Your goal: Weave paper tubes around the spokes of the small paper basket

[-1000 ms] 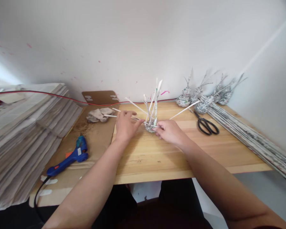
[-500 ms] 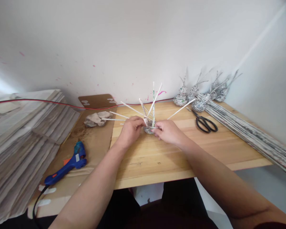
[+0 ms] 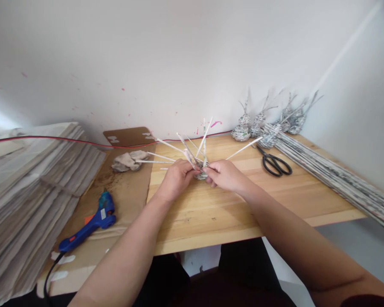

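Observation:
A small woven piece of rolled newspaper tubes (image 3: 201, 175) sits between my hands on the wooden board. Pale paper tubes (image 3: 204, 138) fan out from it, some upright, others slanting left and right. The fingers of my left hand (image 3: 176, 178) are closed on a paper tube (image 3: 188, 157) at the weave's left side. On the opposite side, my right hand (image 3: 225, 174) pinches the weave's edge between thumb and fingers. Both hands are nearly touching. Their fingers hide most of the weave.
A blue glue gun (image 3: 94, 224) lies on cardboard at left, beside a stack of newspaper (image 3: 41, 200) and a crumpled cloth (image 3: 128, 161). Black scissors (image 3: 276, 165), long paper tubes (image 3: 326, 175) and several woven gourd shapes (image 3: 241, 128) are at right. A red wire (image 3: 64, 139) crosses behind.
My left hand has moved right and slightly down, closer to my right hand. The tube by its fingers now leans further left. The upright tubes have shifted slightly.

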Demonstrator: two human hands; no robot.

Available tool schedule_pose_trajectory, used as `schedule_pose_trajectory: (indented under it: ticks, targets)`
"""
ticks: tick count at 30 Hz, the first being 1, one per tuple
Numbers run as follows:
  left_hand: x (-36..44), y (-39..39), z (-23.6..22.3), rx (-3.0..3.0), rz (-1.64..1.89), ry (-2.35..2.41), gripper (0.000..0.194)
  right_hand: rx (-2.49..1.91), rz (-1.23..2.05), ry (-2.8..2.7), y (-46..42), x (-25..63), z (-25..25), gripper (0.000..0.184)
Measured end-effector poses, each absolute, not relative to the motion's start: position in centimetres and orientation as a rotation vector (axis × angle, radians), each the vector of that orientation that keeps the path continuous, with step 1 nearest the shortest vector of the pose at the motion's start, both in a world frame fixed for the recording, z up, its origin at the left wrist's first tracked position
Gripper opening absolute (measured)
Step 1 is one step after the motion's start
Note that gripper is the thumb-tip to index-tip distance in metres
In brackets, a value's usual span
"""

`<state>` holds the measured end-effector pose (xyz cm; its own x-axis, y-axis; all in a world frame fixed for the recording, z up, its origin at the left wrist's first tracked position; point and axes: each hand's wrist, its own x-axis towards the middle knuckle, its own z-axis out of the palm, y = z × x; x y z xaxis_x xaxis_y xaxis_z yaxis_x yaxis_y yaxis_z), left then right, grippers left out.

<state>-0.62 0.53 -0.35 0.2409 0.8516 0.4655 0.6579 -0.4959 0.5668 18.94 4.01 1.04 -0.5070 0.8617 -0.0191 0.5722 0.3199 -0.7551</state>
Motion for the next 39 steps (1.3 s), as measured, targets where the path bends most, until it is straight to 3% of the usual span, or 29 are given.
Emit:
schedule_pose_trajectory:
  ticks: [8,19,26,30,35,39]
  targets:
    - [-0.2,0.3,0.0,2.233,1.012,1.465,0.014,-1.307,1.029,-2.167,3.8,18.8,1.1,0.029]
    - [0.2,0.0,0.2,2.202,0.946,1.598,0.019,-1.246,0.662,-2.314,3.1,18.5,2.0,0.032]
    - [0.0,0.1,0.1,1.997,0.959,1.664,0.016,-1.155,0.742,-2.276,3.3,19.0,2.1,0.009]
    - [-0.6,0.4,-0.1,1.895,1.021,1.703,0.019,-1.149,0.772,-2.234,3.4,20.0,3.2,0.01]
    - [-1.1,0.9,-0.4,1.771,1.074,1.668,0.024,-1.151,0.572,-2.646,4.0,20.9,3.5,0.03]
    - [-0.9,0.8,-0.2,1.745,1.068,1.64,0.026,-1.251,0.516,-2.317,4.7,20.6,2.6,0.02]
